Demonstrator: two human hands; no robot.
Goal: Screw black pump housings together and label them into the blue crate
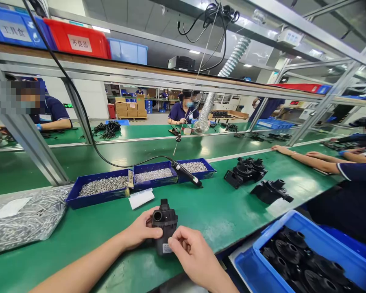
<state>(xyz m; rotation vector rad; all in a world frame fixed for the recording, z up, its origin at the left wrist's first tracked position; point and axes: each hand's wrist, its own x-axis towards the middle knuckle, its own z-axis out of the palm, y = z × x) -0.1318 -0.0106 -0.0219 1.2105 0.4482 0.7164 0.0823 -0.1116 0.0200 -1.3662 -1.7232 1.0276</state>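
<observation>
A black plastic pump housing (165,217) with a round port and a small white label stands on the green bench in front of me. My left hand (142,231) grips its left side, thumb across the front. At the lower right of the housing, my right hand (190,248) is closed with thumb and forefinger pinched at the label's edge; whatever lies between those fingertips is hidden. Behind the housing, a black electric screwdriver (186,174) hangs on its cable over blue trays (99,199) of small metal screws. A folded white paper (141,198) rests before the trays.
On the left lies a clear bag (27,219) full of metal screws. Black housings (247,171) stand on the bench to the right. A blue bin (247,264) at lower right holds several black parts. A co-worker's arm (317,162) reaches onto the bench. Frame posts rise behind.
</observation>
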